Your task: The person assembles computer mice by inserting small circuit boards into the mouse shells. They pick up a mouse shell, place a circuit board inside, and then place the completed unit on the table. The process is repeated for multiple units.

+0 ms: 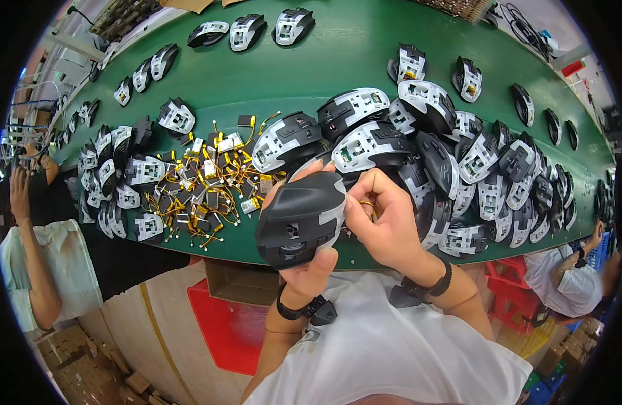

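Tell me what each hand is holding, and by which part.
The left hand grips a black mouse by its near and far edges. The right hand is at the mouse's right end; what it pinches, if anything, cannot be told.

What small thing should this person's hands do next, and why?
Probably ease the thin yellowish wire into the mouse with the right hand: that hand's fingertips are at the mouse's pale edge, the wire shows beside them, and the left hand holds the mouse.
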Tool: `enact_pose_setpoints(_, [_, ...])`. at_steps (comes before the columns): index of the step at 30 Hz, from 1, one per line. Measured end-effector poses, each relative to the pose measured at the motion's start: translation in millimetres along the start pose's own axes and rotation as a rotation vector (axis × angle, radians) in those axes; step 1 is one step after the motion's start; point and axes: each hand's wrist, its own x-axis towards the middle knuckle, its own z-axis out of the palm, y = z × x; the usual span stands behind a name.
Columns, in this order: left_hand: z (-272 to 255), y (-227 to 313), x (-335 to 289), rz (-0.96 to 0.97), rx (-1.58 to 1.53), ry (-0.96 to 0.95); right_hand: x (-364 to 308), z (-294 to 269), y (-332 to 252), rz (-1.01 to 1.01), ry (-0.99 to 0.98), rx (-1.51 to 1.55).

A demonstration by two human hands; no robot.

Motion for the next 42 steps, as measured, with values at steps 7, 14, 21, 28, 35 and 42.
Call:
enact_pose_setpoints(7, [0, 5, 2, -0.054, -0.005, -0.027, 4, -4, -4, 0.075, -0.052, 0.047])
enact_pose_setpoints(14, [2, 14, 16, -0.212, -0.339, 0.144, 8, -5, -3, 0.063, -0.045, 0.111])
enact_pose_setpoints(21, [4, 22, 14, -0.165, -0.291, 0.103, 6, -5, -11, 0.005, -0.085, 0.006])
enact_pose_setpoints(28, [2, 17, 13, -0.096, -0.135, 0.026, 2, -7, -13, -0.250, -0.052, -0.346])
enact_pose_setpoints(35, [4, 20, 12, -0.122, -0.212, 0.083, 2, -7, -24, -0.327, -0.086, -0.456])
enact_pose_setpoints(42, [9, 20, 13, -0.116, -0.100, 0.059, 3, -9, -19, -0.308, -0.058, -0.399])
